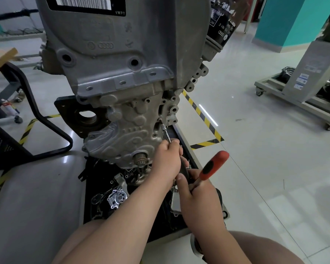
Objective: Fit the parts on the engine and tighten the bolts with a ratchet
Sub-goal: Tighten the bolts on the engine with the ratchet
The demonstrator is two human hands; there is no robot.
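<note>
on glossy shop floor by engine, l hand fingers curled round extension, r hand clamped on ratchet: keep ext. square, short swings.

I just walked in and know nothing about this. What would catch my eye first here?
The big grey engine fills the middle and top of the view. Just below it, the left hand holds a thin metal extension bar whose tip meets the engine's right side, while the right hand grips the red-and-black ratchet handle. Striped yellow-black floor tape runs at the right.
</note>
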